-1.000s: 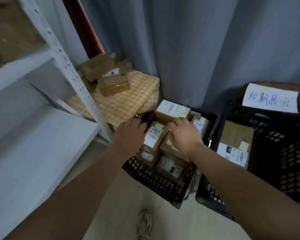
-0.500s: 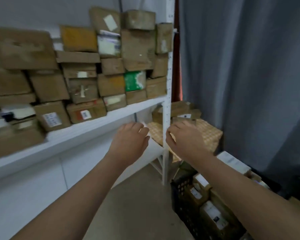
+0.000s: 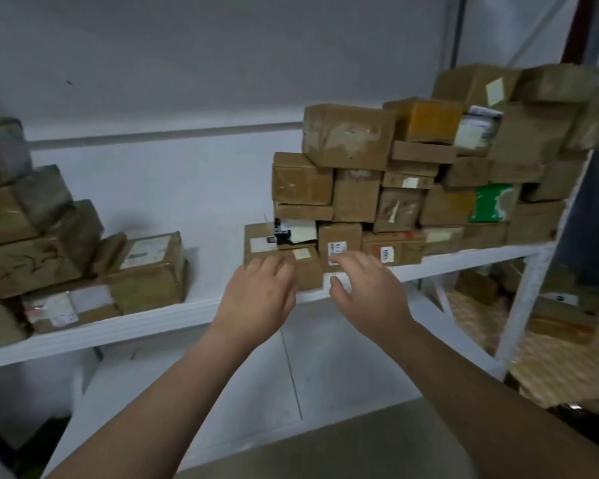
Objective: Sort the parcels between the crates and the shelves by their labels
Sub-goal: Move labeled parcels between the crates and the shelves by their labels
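Shelving step, presumably: small parcel [image 3: 306,273] at the shelf [image 3: 146,324] front edge is touched by left hand [image 3: 258,299], grip unclear; right hand [image 3: 369,293] is spread, empty. Seating and release are required next.

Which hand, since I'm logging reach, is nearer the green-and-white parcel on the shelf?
Right. The right hand is below-left of the green-and-white parcel, apart from it; the left hand lies farther left.
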`<control>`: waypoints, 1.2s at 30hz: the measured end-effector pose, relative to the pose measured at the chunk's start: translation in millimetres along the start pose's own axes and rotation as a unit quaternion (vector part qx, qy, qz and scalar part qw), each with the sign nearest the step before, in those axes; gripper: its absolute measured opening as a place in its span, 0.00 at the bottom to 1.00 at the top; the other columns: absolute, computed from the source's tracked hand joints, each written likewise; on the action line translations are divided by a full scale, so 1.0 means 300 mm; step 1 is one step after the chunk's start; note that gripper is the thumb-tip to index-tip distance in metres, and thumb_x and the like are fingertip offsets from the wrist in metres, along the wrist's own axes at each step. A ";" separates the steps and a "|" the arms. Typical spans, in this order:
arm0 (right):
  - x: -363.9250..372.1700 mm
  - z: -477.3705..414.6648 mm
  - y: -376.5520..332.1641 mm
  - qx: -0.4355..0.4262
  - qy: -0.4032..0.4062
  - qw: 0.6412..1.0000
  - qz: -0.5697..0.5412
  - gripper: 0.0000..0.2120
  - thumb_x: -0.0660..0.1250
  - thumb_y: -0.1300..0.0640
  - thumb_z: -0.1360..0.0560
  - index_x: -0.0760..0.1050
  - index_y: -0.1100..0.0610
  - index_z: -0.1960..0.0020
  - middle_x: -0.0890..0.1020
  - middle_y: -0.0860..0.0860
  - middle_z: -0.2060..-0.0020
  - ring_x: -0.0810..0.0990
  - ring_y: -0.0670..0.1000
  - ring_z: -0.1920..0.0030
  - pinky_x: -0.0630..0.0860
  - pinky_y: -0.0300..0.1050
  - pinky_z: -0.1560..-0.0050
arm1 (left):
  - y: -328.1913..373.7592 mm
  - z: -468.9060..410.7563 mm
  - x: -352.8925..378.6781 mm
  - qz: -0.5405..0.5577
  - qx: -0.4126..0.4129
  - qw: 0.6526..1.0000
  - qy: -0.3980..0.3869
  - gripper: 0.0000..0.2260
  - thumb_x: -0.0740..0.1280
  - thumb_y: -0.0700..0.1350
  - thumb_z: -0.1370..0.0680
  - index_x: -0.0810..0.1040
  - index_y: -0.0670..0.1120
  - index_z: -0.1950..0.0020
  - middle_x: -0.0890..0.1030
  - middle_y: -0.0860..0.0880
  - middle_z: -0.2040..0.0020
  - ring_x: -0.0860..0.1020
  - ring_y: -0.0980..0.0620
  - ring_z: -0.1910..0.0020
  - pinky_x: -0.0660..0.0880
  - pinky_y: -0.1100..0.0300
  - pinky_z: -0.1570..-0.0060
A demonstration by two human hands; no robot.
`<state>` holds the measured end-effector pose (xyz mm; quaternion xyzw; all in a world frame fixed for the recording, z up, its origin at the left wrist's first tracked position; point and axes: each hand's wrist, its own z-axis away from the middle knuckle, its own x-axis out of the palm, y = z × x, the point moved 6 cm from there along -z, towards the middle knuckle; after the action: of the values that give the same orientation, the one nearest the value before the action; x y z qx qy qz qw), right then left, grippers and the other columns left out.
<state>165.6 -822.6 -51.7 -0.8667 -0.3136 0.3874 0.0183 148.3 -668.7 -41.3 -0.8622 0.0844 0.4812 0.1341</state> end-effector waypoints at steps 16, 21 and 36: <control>-0.013 -0.556 0.071 -0.021 0.085 0.967 0.240 0.48 0.73 0.47 0.31 0.45 0.49 0.23 0.45 0.62 0.24 0.44 0.62 0.24 0.35 0.59 0.28 | -0.211 -0.483 -0.104 0.065 0.003 0.987 0.144 0.26 0.64 0.51 0.23 0.64 0.47 0.27 0.66 0.44 0.28 0.67 0.43 0.33 0.68 0.50 0.38; -0.039 -0.721 0.189 -0.034 0.012 0.947 0.321 0.61 0.74 0.39 0.35 0.28 0.44 0.25 0.37 0.62 0.25 0.30 0.61 0.26 0.24 0.60 0.32 | -0.230 -0.604 -0.037 0.012 -0.018 0.996 0.090 0.25 0.60 0.55 0.22 0.62 0.50 0.26 0.64 0.46 0.27 0.62 0.46 0.30 0.62 0.52 0.33; -0.115 -0.646 0.069 -0.227 0.249 0.909 0.246 0.54 0.80 0.53 0.42 0.52 0.57 0.26 0.58 0.59 0.31 0.57 0.61 0.29 0.45 0.58 0.27 | -0.278 -0.595 -0.070 0.441 -0.107 0.883 0.125 0.33 0.50 0.69 0.25 0.67 0.50 0.28 0.75 0.57 0.41 0.74 0.61 0.43 0.67 0.75 0.49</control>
<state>291.5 -817.4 100.9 -0.9653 -0.1556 0.0696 -0.1977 304.3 -644.7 78.5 -0.7980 0.4194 0.3855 -0.1967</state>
